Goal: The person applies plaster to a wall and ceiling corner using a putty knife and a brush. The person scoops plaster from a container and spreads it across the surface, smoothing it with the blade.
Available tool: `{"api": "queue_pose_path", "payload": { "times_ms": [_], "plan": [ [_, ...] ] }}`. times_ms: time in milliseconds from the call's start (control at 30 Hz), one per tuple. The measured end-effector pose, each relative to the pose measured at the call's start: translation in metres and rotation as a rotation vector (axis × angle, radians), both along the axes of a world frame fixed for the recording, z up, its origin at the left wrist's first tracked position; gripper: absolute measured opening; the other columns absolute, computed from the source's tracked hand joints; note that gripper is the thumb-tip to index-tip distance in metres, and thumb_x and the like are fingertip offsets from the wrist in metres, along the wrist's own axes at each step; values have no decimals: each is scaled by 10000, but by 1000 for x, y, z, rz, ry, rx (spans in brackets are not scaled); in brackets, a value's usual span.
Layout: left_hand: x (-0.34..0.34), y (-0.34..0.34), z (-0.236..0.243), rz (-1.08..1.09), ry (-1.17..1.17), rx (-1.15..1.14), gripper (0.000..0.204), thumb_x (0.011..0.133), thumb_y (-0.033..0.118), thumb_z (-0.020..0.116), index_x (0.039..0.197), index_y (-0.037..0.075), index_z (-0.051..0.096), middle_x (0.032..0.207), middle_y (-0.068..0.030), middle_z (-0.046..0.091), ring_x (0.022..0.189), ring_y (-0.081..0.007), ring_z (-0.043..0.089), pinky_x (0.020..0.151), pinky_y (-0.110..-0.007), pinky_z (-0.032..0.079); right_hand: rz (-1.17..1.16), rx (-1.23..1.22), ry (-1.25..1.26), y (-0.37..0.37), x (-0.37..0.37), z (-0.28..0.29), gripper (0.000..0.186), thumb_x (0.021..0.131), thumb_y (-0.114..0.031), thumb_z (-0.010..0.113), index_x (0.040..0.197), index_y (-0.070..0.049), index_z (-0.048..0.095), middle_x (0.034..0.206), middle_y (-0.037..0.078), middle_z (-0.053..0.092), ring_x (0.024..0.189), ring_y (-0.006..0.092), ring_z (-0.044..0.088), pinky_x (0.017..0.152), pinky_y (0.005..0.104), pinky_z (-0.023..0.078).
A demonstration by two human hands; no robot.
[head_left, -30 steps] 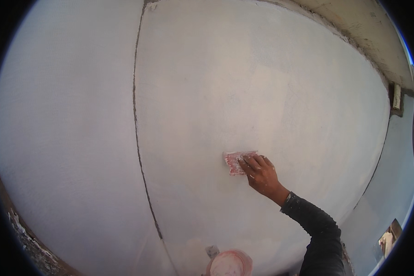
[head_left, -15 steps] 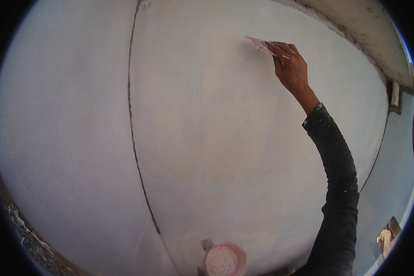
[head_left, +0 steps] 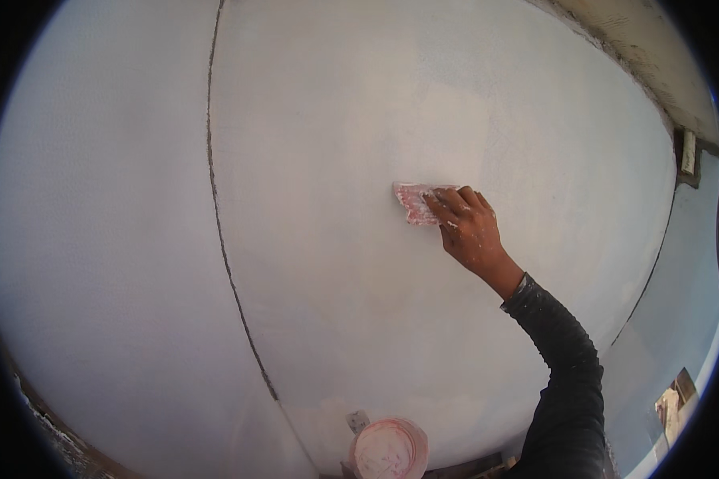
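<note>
My right hand [head_left: 473, 231], flecked with white paste, grips a flat pinkish-red putty scraper [head_left: 415, 204] smeared with white. The scraper's blade lies against the pale wall [head_left: 335, 263], near the middle of the view. Its fingers close round the scraper's right-hand part, so that end is hidden. A dark sleeve covers my right arm, which rises from the lower right. Below, at the bottom middle, stands a pink bucket [head_left: 420, 452] with whitish-pink paste [head_left: 382, 455] inside. My left hand is out of view.
A dark groove [head_left: 220, 223] runs down the wall left of centre. At the upper right a rough ledge [head_left: 639, 64] juts along the wall's top. A small switch plate [head_left: 358, 421] sits just above the bucket. A bluish wall [head_left: 671, 279] meets the corner on the right.
My right hand has swept the scraper downward and slightly left along the wall. The scraper's face now shows broader. A lighter patch shows on the wall above the hand.
</note>
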State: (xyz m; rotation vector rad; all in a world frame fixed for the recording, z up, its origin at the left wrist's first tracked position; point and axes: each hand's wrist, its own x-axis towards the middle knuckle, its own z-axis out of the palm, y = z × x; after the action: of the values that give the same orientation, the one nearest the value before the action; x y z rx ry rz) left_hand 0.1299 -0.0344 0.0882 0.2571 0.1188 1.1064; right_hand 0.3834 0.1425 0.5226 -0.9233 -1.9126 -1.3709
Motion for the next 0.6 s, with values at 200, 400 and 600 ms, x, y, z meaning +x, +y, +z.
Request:
{"api": "queue_pose_path", "payload": {
  "times_ms": [200, 400, 600],
  "plan": [
    [14, -1, -1, -68, 12, 18, 1205, 776, 915, 582, 1674, 170, 281, 1681, -153, 365, 1514, -390, 402, 1224, -604, 395, -123, -502, 22, -52, 53, -352, 553, 814, -86, 711, 1364, -130, 682, 1368, 60, 628, 1244, 281, 597, 1111, 486, 480],
    [2, -4, -6, -37, 38, 14, 1213, 770, 923, 580, 1673, 171, 281, 1681, -155, 363, 1514, -392, 401, 1222, -606, 397, 17, -409, 216, -70, 34, -208, 503, 834, -31, 709, 1326, -138, 714, 1299, 60, 688, 1160, 279, 647, 980, 442, 551],
    [7, -5, -3, -47, 36, 43, 1220, 765, 931, 577, 1673, 172, 281, 1682, -156, 360, 1513, -394, 401, 1219, -609, 399, -21, 443, 288, -40, 75, 170, 297, 979, -88, 653, 1245, -150, 768, 1178, 42, 760, 1014, 273, 695, 839, 409, 604]
  ]
}}
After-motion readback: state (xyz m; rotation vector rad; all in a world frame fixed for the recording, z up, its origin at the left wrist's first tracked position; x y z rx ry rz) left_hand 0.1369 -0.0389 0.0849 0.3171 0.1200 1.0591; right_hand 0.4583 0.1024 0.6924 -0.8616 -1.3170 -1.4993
